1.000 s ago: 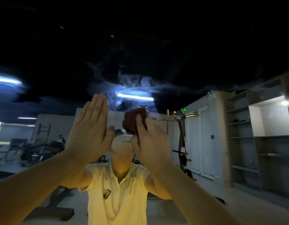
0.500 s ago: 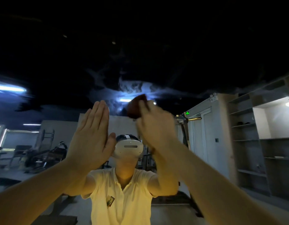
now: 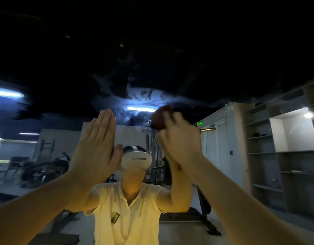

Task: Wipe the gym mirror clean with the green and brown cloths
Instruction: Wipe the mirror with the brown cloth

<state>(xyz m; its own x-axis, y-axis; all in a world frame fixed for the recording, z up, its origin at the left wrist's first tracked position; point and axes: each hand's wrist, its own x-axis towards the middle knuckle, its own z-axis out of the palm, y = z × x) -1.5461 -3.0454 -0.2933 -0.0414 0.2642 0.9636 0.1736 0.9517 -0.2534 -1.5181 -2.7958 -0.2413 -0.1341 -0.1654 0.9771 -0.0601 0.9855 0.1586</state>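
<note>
The gym mirror (image 3: 170, 59) fills the whole view and reflects a person in a pale shirt and a white headset. My right hand (image 3: 179, 137) grips a bunched brown cloth (image 3: 159, 118) and holds it against the glass, above and right of the reflected headset; both are motion-blurred. My left hand (image 3: 98, 144) is flat against the mirror, fingers straight and together, pointing up. No green cloth is in view.
The reflection shows a weight rack (image 3: 158, 167) behind the person, a bench and machines (image 3: 39, 167) at the left, open shelving (image 3: 283, 147) at the right and ceiling lights (image 3: 140, 109). Smears show on the glass near the lights.
My right hand has carried the brown cloth up and to the right across the glass. My left hand has stayed flat on the mirror in about the same place.
</note>
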